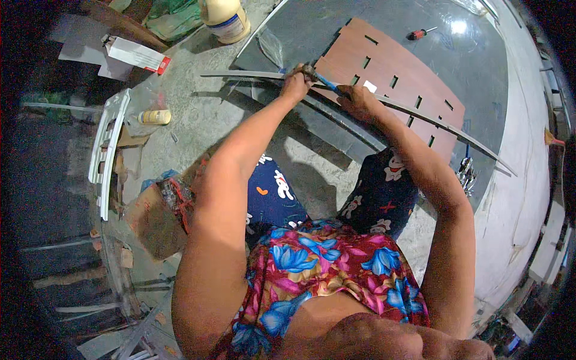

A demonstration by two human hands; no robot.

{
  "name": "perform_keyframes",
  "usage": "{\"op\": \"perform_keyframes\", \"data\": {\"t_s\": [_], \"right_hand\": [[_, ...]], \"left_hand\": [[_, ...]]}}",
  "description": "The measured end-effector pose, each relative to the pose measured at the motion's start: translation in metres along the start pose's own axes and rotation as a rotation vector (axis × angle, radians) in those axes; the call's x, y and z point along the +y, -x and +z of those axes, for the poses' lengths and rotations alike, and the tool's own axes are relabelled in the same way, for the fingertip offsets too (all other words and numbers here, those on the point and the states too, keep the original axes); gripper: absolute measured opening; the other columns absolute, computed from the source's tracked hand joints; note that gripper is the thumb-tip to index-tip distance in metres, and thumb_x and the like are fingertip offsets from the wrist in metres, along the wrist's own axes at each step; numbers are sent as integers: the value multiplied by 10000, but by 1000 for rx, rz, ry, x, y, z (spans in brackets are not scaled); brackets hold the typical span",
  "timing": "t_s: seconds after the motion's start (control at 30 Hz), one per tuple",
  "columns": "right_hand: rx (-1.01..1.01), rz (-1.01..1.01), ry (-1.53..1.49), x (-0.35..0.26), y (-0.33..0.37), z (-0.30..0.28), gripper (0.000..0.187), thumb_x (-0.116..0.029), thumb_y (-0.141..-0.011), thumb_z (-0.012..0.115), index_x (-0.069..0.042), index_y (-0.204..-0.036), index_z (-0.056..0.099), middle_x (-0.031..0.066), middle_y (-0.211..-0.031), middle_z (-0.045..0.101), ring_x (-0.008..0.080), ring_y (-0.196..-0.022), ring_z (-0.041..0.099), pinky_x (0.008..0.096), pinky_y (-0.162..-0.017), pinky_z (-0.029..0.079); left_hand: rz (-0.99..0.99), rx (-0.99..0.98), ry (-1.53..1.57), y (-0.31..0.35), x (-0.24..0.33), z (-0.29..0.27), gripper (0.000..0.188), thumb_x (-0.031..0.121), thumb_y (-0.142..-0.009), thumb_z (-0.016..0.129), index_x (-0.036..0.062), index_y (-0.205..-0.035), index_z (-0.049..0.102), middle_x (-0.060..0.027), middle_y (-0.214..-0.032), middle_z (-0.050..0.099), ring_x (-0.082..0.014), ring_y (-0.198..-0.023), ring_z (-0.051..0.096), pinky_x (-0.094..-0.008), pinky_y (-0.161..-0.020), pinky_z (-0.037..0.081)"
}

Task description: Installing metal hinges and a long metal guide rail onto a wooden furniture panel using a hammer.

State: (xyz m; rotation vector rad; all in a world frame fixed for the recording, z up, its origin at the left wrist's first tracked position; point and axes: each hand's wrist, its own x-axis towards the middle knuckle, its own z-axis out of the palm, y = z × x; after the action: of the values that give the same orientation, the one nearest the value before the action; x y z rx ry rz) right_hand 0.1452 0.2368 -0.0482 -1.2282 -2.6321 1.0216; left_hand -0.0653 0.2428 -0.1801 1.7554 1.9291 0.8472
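A long, thin grey strip [474, 143] stretches across in front of me, from the floor side at left to the right over a brown slotted board [414, 78]. My left hand [296, 86] is closed around the strip, left of the board. In my closed right hand [360, 104] is a blue-handled tool [327, 83]. Its dark head meets the strip beside my left fingers, and its exact kind is hard to make out. Beneath both hands runs the near edge of a dark grey sheet [276, 45], on which the brown board lies flat.
A red-handled screwdriver [416, 35] rests at the sheet's far side. Shiny metal pieces [466, 175] lie at its right edge. On the floor at left are a large cream jar [225, 23], a small yellowish bottle [155, 117] and a white-and-red box [137, 55].
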Motion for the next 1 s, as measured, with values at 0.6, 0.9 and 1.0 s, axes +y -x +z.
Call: {"op": "perform_keyframes", "data": {"t_s": [0.6, 0.9, 1.0], "right_hand": [[0, 42, 1, 2, 4, -1, 313, -153, -820, 544, 11, -1086, 564, 266, -807, 608, 375, -754, 614, 425, -678, 464], [61, -13, -40, 25, 2, 6, 282, -137, -818, 542, 6, -1060, 563, 256, -766, 598, 362, -707, 605, 420, -655, 457], [48, -31, -27, 6, 5, -2, 228, -129, -827, 525, 21, -994, 564, 252, -729, 586, 364, -685, 599, 432, -631, 445]], "left_hand": [[78, 42, -2, 4, 13, -1, 260, 94, -718, 649, 29, -962, 586, -179, -1046, 560, -340, -979, 538, -407, -836, 425], [-3, -26, 107, 1, 15, 4, 282, 112, -698, 693, 23, -945, 588, -188, -1017, 570, -353, -953, 554, -410, -806, 445], [-128, 16, 11, 0, 14, 1, 273, 87, -686, 701, 32, -926, 582, -167, -926, 588, -357, -907, 569, -410, -781, 453]]}}
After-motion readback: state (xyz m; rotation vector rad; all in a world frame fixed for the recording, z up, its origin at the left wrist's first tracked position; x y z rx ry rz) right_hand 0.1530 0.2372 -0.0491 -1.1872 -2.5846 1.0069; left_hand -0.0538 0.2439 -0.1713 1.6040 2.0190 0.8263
